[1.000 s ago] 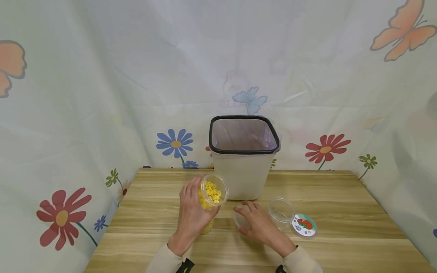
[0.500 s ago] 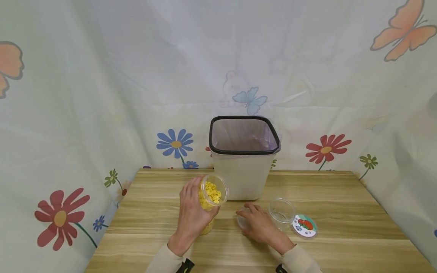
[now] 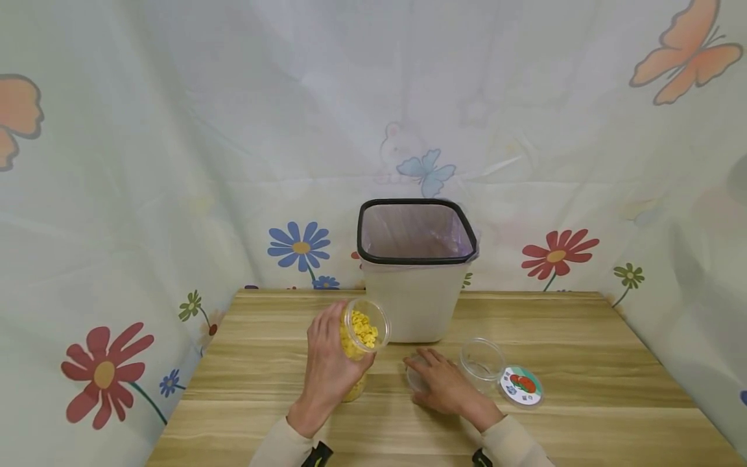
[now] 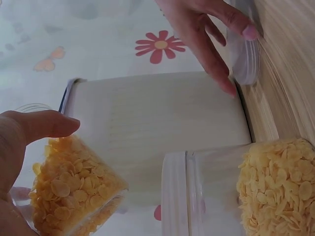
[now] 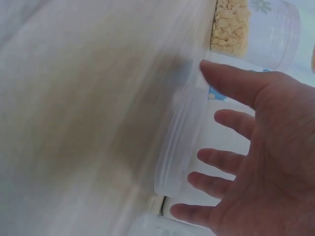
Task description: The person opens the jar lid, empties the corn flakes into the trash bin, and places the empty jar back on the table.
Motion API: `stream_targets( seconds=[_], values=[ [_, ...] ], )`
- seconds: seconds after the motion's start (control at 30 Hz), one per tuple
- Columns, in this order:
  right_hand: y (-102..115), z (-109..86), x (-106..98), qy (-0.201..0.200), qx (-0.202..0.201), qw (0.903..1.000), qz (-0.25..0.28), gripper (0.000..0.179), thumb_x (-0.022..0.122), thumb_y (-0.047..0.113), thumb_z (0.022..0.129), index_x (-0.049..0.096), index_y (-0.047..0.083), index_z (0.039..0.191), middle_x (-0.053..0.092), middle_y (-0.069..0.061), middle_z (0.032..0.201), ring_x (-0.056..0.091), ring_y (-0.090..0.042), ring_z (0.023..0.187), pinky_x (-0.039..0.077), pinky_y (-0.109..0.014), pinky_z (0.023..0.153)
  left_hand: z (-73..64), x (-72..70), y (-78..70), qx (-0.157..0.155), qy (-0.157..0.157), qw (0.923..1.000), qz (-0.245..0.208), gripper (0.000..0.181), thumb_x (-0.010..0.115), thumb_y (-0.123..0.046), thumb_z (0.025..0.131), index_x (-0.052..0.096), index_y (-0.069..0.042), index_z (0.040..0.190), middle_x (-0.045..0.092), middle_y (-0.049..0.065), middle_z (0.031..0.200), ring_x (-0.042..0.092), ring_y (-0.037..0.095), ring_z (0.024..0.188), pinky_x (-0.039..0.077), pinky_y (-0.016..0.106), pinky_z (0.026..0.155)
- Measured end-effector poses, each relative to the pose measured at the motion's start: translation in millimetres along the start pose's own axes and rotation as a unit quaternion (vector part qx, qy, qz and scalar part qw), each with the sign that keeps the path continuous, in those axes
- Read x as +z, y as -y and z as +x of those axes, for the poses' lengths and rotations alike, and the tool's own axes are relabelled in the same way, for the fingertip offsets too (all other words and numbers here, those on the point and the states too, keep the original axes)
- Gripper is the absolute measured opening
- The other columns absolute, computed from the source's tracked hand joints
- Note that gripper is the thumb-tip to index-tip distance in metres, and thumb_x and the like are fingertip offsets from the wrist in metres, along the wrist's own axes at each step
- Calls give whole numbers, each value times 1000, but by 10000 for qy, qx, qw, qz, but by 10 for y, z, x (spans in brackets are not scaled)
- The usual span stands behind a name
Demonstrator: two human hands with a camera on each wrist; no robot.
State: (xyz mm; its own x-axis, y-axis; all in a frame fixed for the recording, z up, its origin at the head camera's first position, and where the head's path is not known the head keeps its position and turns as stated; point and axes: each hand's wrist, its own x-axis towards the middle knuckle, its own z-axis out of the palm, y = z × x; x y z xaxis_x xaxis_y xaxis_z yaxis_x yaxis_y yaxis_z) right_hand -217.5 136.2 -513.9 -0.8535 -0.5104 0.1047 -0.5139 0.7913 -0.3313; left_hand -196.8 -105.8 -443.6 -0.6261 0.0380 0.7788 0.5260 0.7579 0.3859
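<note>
My left hand is gripping tilted flake jar, best not tipping further; at its four o'clock, my spread right hand is overhanging clear lid.

Head view: standing jar mostly hidden, lid lettering illegible.

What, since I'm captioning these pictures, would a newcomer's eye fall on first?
Probably the pale, black-rimmed bin, standing towards the back of the table. Next come the bright yellow flakes in the tilted jar in the left hand, in front of the bin's left side. Further right, a round disc with a red print lies beside a clear container.
</note>
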Motion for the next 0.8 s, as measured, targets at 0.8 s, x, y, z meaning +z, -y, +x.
stream_targets(
  seconds=[0.8],
  values=[
    [282,-142,-357,-1198,-431,9915,-265,72,73,47,84,48,19,146,26,-16,162,26,-44,147,27,-72,109,81,-130,-65,-106,162,9998,80,100,93,-27,57,43,-7,141,55,11,131,50,29,121,40,47,105]
  ],
)
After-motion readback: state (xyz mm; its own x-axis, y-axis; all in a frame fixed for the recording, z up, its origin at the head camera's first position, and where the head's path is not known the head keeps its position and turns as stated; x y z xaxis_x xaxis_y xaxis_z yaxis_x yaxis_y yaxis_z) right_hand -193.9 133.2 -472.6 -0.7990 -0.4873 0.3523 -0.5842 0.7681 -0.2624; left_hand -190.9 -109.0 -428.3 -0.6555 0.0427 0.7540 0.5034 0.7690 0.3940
